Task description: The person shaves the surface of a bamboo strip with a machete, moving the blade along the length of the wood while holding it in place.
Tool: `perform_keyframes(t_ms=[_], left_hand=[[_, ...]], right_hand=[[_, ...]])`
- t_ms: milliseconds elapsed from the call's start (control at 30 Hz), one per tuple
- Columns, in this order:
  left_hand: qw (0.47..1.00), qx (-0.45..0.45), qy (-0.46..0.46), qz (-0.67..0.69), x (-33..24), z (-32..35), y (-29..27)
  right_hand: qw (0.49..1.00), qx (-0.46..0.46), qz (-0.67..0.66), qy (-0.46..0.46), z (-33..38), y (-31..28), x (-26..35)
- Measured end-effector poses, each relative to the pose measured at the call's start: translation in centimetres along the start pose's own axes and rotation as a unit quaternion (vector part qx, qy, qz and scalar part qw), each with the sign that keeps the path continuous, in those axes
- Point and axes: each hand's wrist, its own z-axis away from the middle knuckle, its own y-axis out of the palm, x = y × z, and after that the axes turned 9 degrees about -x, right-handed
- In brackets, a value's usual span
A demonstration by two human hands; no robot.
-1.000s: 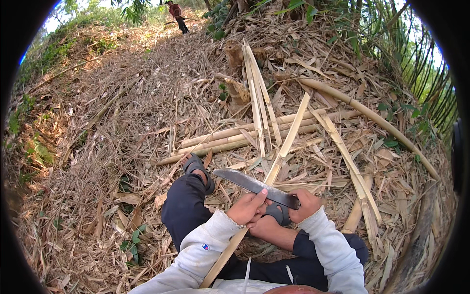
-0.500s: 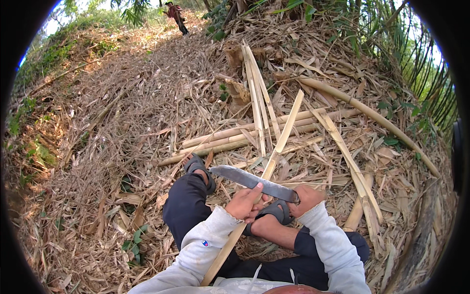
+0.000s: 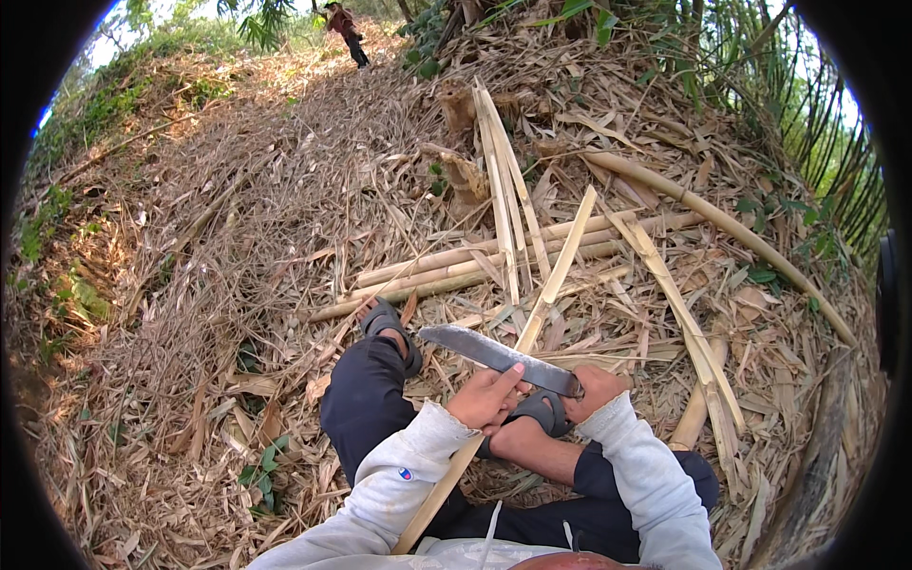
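Note:
My right hand (image 3: 597,389) grips the handle of a broad grey machete (image 3: 494,353), whose blade lies across a long split bamboo strip (image 3: 556,271). My left hand (image 3: 489,399) holds that strip just below the blade, one finger resting against the blade's back. The strip runs from under my arms up and away to the right. My legs in dark trousers are stretched out below, with a sandalled foot (image 3: 385,321) to the left of the blade.
Cut bamboo poles and strips (image 3: 494,256) lie piled ahead and to the right (image 3: 684,313). Dry leaves cover the slope. Standing bamboo stems (image 3: 817,114) grow at the right. Another person (image 3: 344,28) stands far up the slope.
The machete and both hands have shifted slightly down the strip toward me; the blade still rests across the bamboo.

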Motion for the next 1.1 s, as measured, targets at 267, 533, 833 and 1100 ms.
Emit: perform_keyframes(t_ms=[267,533,833,1100], left_hand=[[1.0,-0.005,0.003,-0.004,0.3,-0.2,0.1],[1.0,-0.009,0.012,-0.012,0.5,-0.3,0.1],[1.0,-0.008,0.01,-0.015,0.6,-0.4,0.1],[1.0,-0.007,0.009,-0.012,0.5,-0.3,0.2]], right_hand=[[1.0,0.024,0.008,0.006,0.2,0.4,-0.3],[0.999,0.035,0.003,0.006,0.3,0.7,-0.5],[0.999,0.046,0.0,0.01,0.4,0.8,-0.5],[0.997,0.068,-0.007,0.026,0.6,1.0,-0.4]])
